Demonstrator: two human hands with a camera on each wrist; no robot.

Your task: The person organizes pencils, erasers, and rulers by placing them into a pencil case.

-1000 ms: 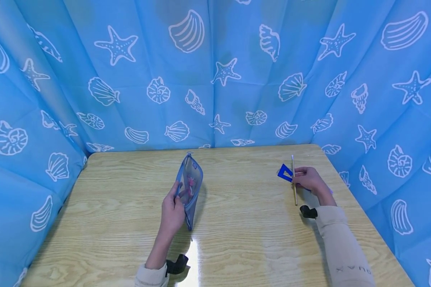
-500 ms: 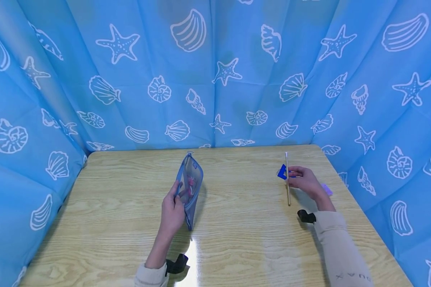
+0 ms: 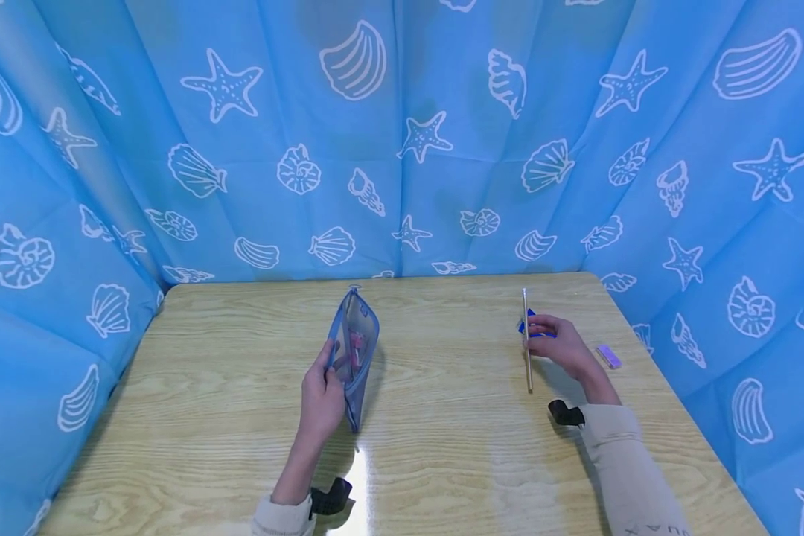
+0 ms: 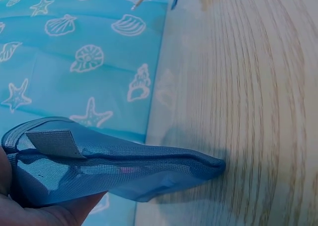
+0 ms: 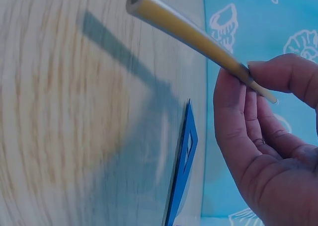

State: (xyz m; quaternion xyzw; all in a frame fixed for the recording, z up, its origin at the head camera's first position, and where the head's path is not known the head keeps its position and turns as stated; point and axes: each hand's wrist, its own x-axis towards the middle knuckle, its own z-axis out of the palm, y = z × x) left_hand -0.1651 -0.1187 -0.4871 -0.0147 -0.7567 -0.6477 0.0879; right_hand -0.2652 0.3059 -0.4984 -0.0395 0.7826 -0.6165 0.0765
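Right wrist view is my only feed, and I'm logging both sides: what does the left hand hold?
Observer: The left hand grips a blue mesh pouch.

Operator: Is anything in it?

Observer: Something pink shows inside, too small to identify.

Operator: Does anything lie to the right of the right hand?

Observer: Yes, in the head view a small purple block lies there on the table.

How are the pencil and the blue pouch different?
The pencil is golden, while the pouch is blue. The pencil is a thin, straight stick; the pouch is much wider, with see-through mesh. The right hand pinches the pencil, while the left hand holds the pouch, its mouth open. They share one thing: both are being held.
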